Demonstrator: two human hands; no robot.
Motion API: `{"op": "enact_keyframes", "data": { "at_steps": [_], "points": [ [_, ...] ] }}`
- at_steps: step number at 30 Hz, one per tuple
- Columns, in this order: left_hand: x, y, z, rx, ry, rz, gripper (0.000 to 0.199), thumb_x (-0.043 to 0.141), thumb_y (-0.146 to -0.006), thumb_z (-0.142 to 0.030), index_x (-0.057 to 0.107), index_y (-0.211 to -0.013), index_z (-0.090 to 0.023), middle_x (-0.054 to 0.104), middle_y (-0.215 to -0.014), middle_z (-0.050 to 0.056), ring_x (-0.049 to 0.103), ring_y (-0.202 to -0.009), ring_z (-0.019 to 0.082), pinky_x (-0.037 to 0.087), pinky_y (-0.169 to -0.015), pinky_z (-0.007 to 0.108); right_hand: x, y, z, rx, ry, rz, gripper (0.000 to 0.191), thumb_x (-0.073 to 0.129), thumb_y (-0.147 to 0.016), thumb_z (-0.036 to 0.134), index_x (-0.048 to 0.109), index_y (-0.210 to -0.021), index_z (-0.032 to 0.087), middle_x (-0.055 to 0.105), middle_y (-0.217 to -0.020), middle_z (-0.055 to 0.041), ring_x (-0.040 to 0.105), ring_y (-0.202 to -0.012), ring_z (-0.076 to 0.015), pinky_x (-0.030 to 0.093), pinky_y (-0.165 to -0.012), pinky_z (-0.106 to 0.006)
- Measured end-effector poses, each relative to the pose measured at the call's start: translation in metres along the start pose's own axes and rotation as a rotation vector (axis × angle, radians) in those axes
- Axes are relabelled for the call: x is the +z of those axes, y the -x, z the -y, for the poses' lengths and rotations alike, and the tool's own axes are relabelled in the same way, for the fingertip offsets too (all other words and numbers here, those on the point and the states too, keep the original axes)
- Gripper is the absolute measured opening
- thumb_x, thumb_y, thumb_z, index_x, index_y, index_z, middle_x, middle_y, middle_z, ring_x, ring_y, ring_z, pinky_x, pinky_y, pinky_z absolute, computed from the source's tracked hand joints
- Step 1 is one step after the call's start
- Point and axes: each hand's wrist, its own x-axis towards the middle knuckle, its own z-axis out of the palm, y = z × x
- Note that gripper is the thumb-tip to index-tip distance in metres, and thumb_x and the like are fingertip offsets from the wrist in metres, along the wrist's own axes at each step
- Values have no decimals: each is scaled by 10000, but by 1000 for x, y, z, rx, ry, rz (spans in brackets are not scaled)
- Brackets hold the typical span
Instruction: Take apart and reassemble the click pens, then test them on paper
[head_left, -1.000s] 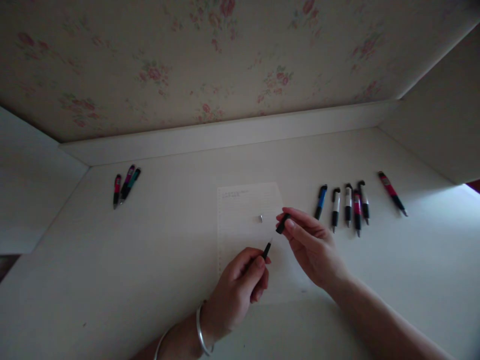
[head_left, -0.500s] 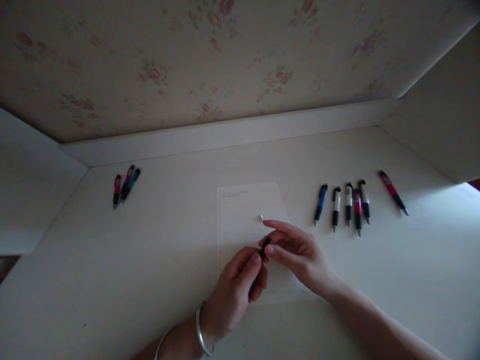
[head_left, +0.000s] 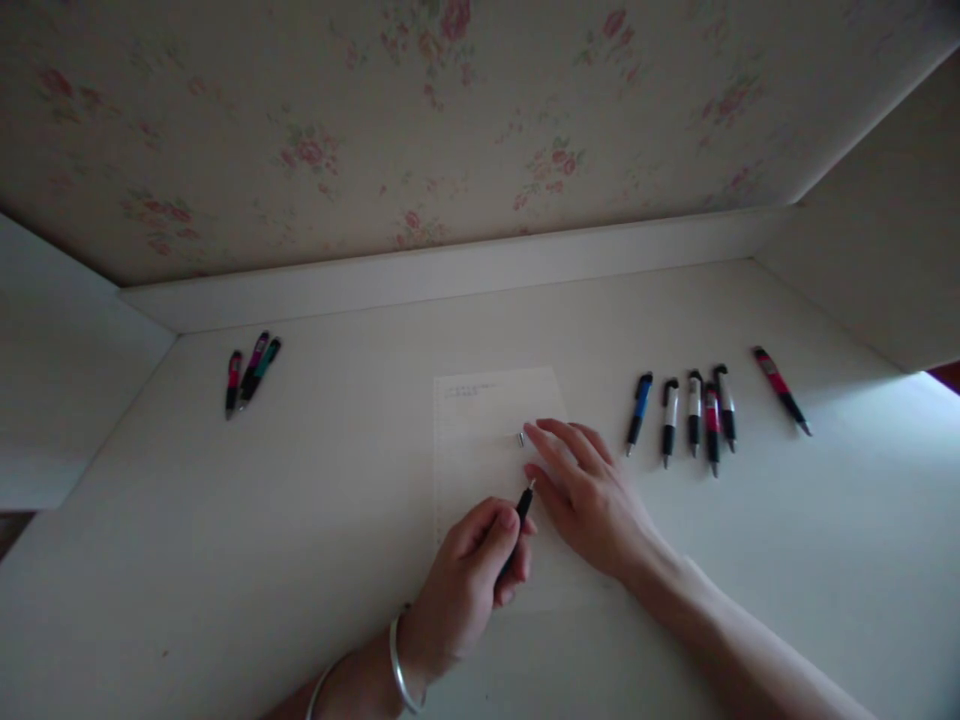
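My left hand (head_left: 476,575) is closed around a black pen (head_left: 524,503), with a thin pale tip poking out of its upper end. Just above it, on the lined paper (head_left: 465,440), lies a small silver cone-shaped pen tip (head_left: 521,438). My right hand (head_left: 596,500) is open, palm down over the paper, its fingertips right beside the silver piece. Whether they touch it I cannot tell. Part of the sheet is hidden under both hands.
On the right of the white desk (head_left: 337,480) lie a blue pen (head_left: 640,413), several white and pink pens (head_left: 694,412), and a pink-and-black pen (head_left: 782,390) farther out. Three more pens (head_left: 253,370) lie at the far left. Side panels and a floral wall bound the desk.
My right hand has left the black pen and turned palm down, reaching up toward the silver tip. The pen's pale point now shows. My left hand has barely moved.
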Motion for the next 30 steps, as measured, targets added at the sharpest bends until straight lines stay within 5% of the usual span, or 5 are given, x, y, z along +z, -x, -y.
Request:
{"op": "enact_keyframes", "data": {
  "at_steps": [5,9,14,22,30],
  "points": [
    [0,-1,-1,-3,-3,-15,443,559,-936,-590,602,-909,-150,518,-638,-43,341,-463,53,236,-439,208,5,1,-3,-190,118,85,351,495,-947,76,704,-1193,213,721,-1250,-91,641,-1138,-283,534,-1001,-489],
    [2,-2,-4,4,-15,-11,449,558,-933,-596,599,-891,-151,512,-633,-45,343,-459,53,238,-435,209,5,1,-2,-145,143,28,276,512,-960,131,712,-1146,168,745,-1157,-129,674,-1064,-291,593,-908,-468],
    [1,-2,-3,7,-34,-29,448,553,-934,-599,599,-897,-155,511,-633,-46,349,-461,59,245,-438,214,7,0,-1,-219,131,115,501,489,-862,8,639,-1311,172,665,-1355,-115,604,-1253,-308,540,-1039,-502],
    [1,-2,-1,6,-36,-37,460,561,-925,-606,612,-905,-150,511,-632,-44,348,-463,61,243,-436,214,8,3,-8,-185,22,82,626,432,-755,-86,714,-1219,225,734,-1216,-76,669,-1186,-239,599,-989,-373],
    [2,-2,0,-3,-25,-39,458,573,-916,-610,604,-890,-154,510,-635,-46,348,-462,56,244,-439,212,2,1,-5,-177,13,128,452,505,-869,-3,697,-1205,229,720,-1089,-103,685,-1030,-258,628,-867,-388]
  ]
}}
